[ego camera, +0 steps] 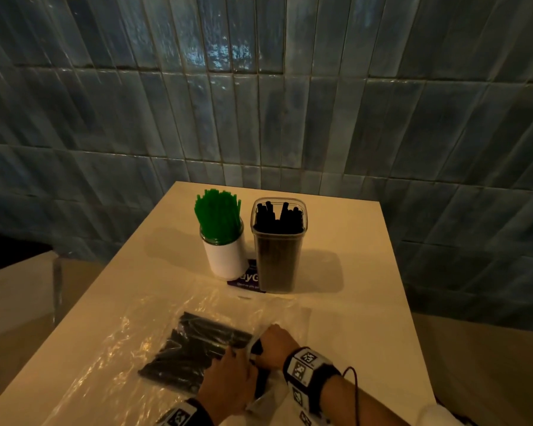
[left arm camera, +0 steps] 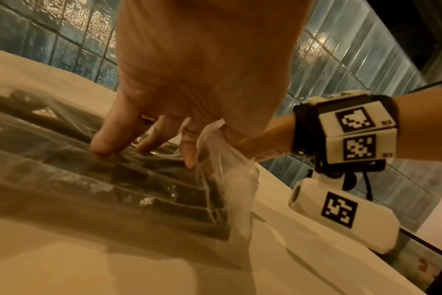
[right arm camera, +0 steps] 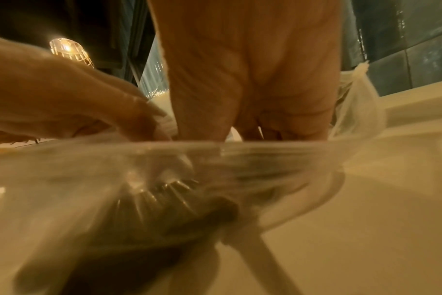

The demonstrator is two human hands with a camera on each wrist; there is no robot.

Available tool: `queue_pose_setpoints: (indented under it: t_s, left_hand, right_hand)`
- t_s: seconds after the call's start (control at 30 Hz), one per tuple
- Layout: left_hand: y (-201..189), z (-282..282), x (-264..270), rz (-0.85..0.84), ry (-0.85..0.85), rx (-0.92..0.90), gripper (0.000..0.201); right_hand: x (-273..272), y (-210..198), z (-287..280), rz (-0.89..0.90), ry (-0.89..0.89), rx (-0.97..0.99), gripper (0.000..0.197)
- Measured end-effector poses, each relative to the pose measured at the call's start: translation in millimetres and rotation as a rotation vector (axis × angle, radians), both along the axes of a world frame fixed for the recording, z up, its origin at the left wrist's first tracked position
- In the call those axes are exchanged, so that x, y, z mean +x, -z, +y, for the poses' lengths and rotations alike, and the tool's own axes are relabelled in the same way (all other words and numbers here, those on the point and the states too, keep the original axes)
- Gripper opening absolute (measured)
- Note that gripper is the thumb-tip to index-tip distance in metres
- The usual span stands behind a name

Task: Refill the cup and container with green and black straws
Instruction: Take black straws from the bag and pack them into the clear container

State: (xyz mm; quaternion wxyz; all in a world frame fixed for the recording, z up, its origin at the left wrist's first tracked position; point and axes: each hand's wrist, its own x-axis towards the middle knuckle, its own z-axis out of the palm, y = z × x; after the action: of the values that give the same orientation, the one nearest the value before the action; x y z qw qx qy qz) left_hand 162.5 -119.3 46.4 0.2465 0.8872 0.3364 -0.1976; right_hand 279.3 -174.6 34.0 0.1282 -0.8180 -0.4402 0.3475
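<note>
A white cup [ego camera: 226, 259] full of green straws [ego camera: 217, 215] stands at the back of the table. To its right is a clear square container [ego camera: 277, 256] with black straws [ego camera: 279, 218] in it. A clear plastic bag [ego camera: 120, 348] of black straws [ego camera: 194, 352] lies flat near me. My left hand [ego camera: 228, 382] lies on the bag's right end, fingertips [left arm camera: 101, 145] on the film, pinching its edge. My right hand [ego camera: 274, 342] grips the bunched mouth of the bag [right arm camera: 353, 111], fingers curled down into it. The fingertips of my right hand are hidden.
A purple printed card [ego camera: 246, 279] lies under the cup and container. The white table [ego camera: 351, 302] is narrow, with its left and right edges close. A blue tiled wall [ego camera: 259, 103] rises right behind it.
</note>
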Motion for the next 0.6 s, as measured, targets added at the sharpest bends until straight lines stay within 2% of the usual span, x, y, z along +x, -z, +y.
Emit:
queue_pose_setpoints:
  t_s: [0.17, 0.3, 0.6]
  left_hand:
    - [-2.4, 1.1, 2.2, -0.022, -0.013, -0.019, 0.043]
    - [0.3, 3.7, 3.5, 0.010, -0.048, -0.049, 0.059]
    - [-1.1, 1.3, 9.9, 0.104, -0.003, -0.040, 0.068]
  right_hand:
    - [3.4, 7.3, -1.6, -0.130, -0.011, -0.133, 0.041]
    - [3.7, 7.0, -11.8, -0.182, 0.008, -0.076, 0.042]
    - [15.9, 4.8, -83.0, -0.319, 0.093, -0.186, 0.033]
